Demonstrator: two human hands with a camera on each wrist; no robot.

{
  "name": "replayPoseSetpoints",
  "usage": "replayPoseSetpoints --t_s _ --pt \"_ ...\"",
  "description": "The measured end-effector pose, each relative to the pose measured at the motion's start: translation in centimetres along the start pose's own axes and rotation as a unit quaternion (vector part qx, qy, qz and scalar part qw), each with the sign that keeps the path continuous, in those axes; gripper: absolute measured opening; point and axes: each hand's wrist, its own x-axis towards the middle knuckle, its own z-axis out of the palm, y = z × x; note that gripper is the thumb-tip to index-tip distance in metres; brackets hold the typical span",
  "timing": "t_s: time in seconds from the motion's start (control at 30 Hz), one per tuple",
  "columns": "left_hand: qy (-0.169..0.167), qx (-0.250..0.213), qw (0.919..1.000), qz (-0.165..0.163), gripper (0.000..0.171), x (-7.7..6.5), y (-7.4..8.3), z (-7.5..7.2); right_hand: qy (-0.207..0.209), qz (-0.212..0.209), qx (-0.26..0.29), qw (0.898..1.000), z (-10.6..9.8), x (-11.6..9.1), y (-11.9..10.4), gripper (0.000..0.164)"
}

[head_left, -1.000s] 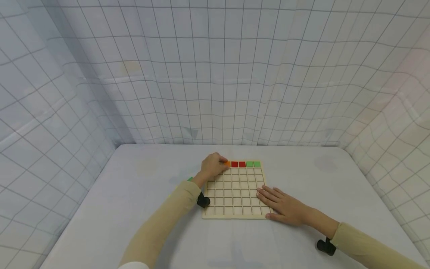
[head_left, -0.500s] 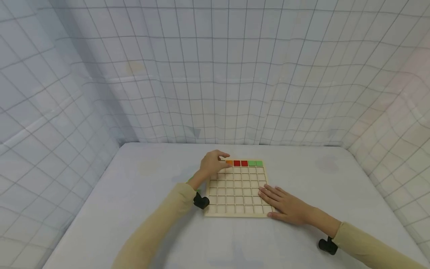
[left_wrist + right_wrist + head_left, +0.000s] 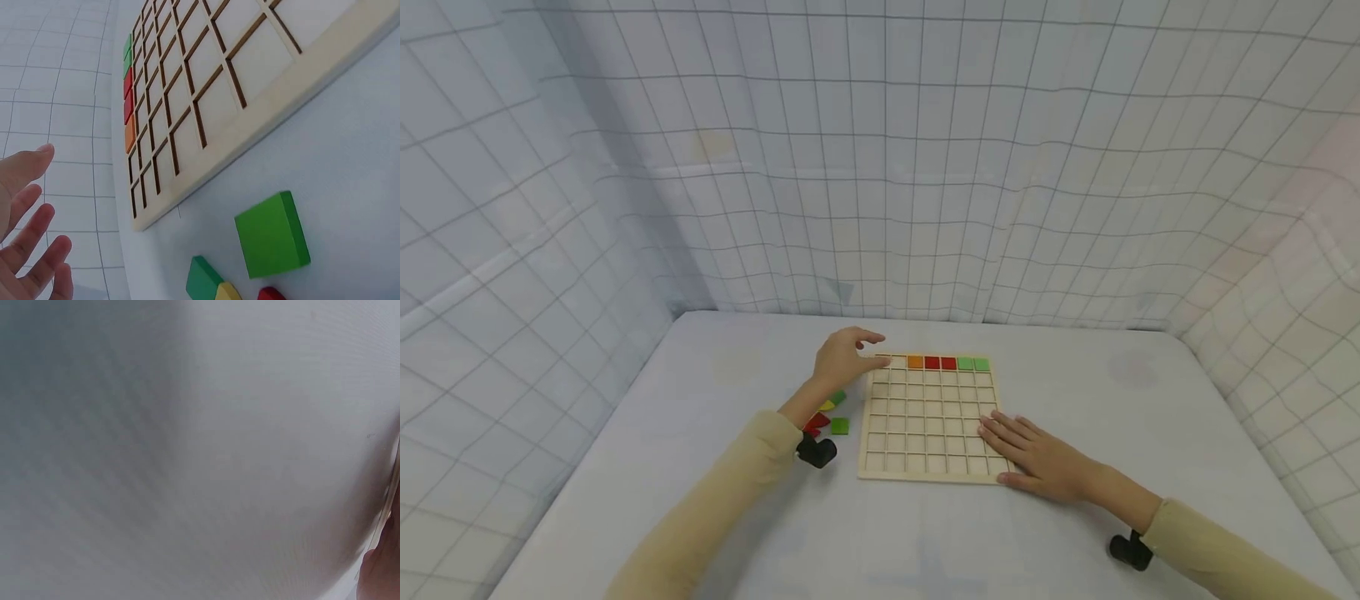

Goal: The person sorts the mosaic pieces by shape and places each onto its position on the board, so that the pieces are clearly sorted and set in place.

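A pale wooden grid board (image 3: 933,479) lies flat on the white table. Along its far row sit an orange tile (image 3: 915,362), two red tiles (image 3: 941,363) and two light green tiles (image 3: 973,364). My left hand (image 3: 842,360) hovers by the far left corner, thumb and fingers spread apart with nothing between them. In the left wrist view the same left hand (image 3: 28,225) shows bare, relaxed fingers. My right hand (image 3: 1045,457) rests flat over the board's near right edge, fingers straight; the right wrist view shows mostly blurred cloth and a bit of that hand.
Left of the board lie a green square tile (image 3: 840,426), red pieces (image 3: 816,421) and a green piece (image 3: 837,398) with a yellow one beside it, partly behind my left wrist. Grid-lined white cloth (image 3: 925,167) hangs behind the table and on both sides.
My left hand has let go of the orange tile in the far row and moved left off the board, uncovering the loose pieces. The right hand has stayed in place.
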Motion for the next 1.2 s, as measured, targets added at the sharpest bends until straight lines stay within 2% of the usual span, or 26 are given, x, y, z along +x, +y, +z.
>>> replayPoseSetpoints --t_s 0.63,1.03,1.2 --pt "0.006 0.025 0.9991 -0.035 0.043 -2.9 -3.3 -1.9 0.001 0.003 -0.007 1.0 0.3 -0.3 0.2 0.069" --pt "-0.004 0.028 0.9969 -0.073 0.042 -4.1 -4.9 -1.9 -0.005 0.005 -0.01 1.0 0.1 -0.1 0.1 0.069" --pt "-0.01 0.027 0.9965 -0.078 0.04 -4.7 -5.7 -1.5 0.003 0.003 -0.008 1.0 0.1 -0.1 0.0 0.069"
